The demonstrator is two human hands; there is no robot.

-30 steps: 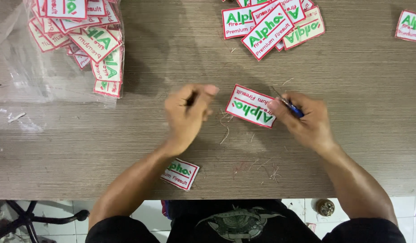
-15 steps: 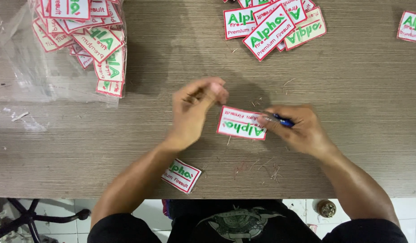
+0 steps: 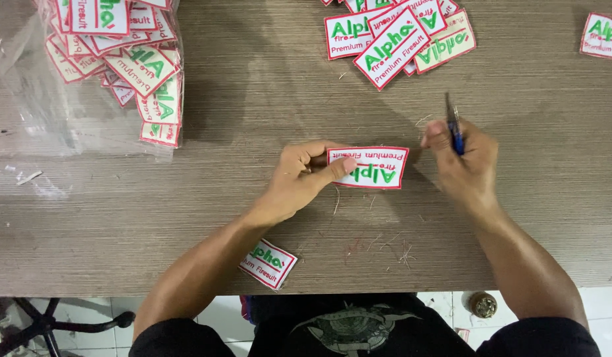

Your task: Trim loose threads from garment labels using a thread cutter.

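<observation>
Head view, looking straight down on a grey-brown wood-grain table.

Left hand, centre of frame: thumb on top and fingers curled under, pinching the left end of a white patch with red border and green lettering. The patch lies flat or nearly flat on the table, lettering upside down to the wearer, at centre frame between the two hands.

Right hand, just right of the patch and apart from it: fingers closed around a small blue-handled tool, its dark tip pointing toward the top of the frame. Kind of tool not clear; looks like a thread snip or a pen-like cutter.

Around the work:
- Loose thread scraps scattered on the table below the patch, toward the near edge.
- A single patch of the same kind at lower centre-left, beside the left forearm, overhanging the table's near edge.
- A pile of matching patches at top centre, overlapping, at mixed angles.
- One more patch at the upper right edge, partly cut off.
- A clear plastic bag at upper left, with many of the same patches stacked inside and spilling at its mouth.

Below the table edge: tiled floor, a chair base at lower left.
</observation>
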